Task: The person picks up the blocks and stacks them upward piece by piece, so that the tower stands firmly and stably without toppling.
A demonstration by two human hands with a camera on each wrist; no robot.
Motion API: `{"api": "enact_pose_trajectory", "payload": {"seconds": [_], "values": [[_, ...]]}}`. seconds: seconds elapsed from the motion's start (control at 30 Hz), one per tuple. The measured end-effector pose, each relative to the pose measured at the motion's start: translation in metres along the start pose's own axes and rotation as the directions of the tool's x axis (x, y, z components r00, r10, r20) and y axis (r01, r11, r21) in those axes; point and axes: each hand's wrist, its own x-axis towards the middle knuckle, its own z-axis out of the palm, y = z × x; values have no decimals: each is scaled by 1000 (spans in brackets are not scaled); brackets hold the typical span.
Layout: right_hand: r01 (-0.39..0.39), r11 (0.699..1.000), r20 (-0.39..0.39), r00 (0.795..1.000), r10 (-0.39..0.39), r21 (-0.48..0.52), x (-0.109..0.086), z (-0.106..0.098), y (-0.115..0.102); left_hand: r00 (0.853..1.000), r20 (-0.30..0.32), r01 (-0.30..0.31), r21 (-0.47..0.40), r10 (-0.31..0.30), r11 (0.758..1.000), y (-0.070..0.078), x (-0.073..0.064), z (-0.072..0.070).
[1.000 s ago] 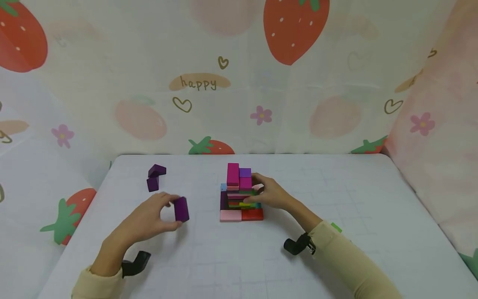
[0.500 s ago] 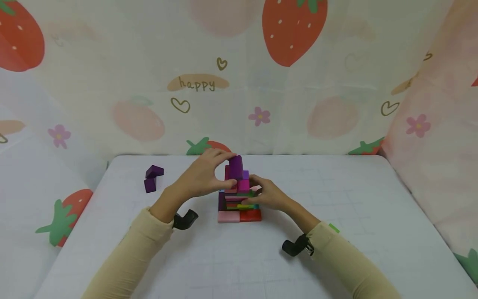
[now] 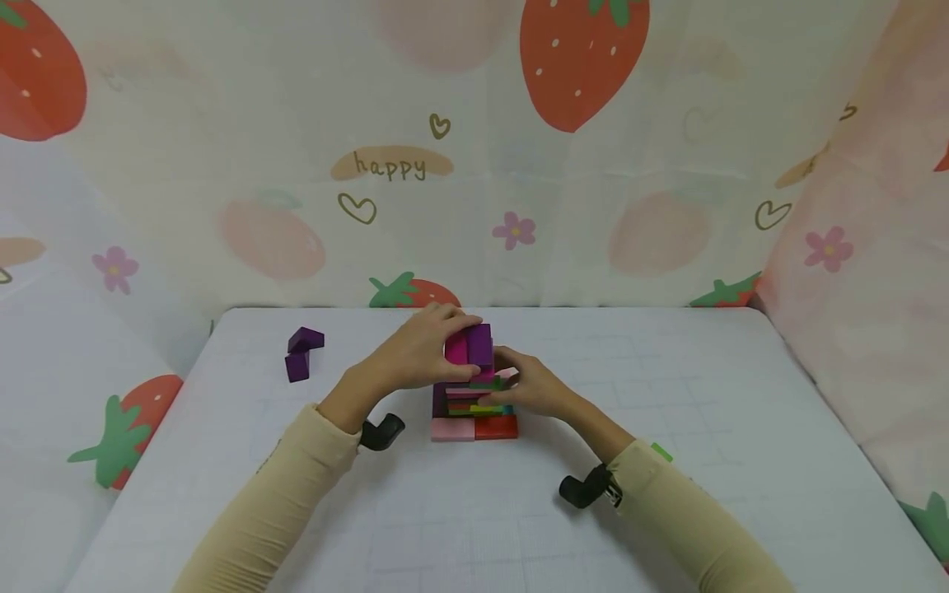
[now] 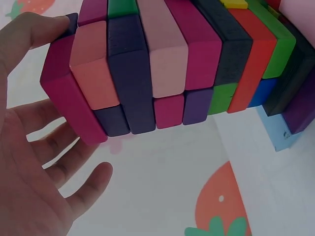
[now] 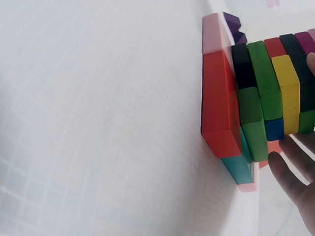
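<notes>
A tower of colourful rectangular blocks (image 3: 460,394) stands mid-table on a base with a pink block (image 3: 452,430) and a red block (image 3: 496,427) in front. At its top, my left hand (image 3: 411,350) pinches a purple block (image 3: 480,344) between thumb and fingers, beside a magenta block (image 3: 455,349). The left wrist view shows only a dark corner of the purple block (image 4: 73,27) by the thumb; the other fingers spread behind the tower. On the tower's right side, my right hand (image 3: 539,387) grips around the layers, thumb in front, fingers behind.
Two dark purple blocks (image 3: 298,366) lie at the back left of the white table (image 3: 460,527), one against the other. A green piece (image 3: 662,451) shows behind the right sleeve. Printed cloth with strawberries (image 3: 582,66) hangs behind the table.
My left hand has carried the purple block rightward from the table's left side to the tower's top, then slightly right and down. The right hand stays at the tower's side.
</notes>
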Motion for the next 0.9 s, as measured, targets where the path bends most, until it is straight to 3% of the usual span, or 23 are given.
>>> {"api": "enact_pose_trajectory", "payload": {"seconds": [0.47,0.9], "values": [[16,1000,5,1000,-16,-4,1,0,4,1000,8,-28,-19,29,999,-1,-1,3],[39,999,-3,999,-39,-17,1,0,4,999,51,-1,-54,3,999,-6,-2,2]]}}
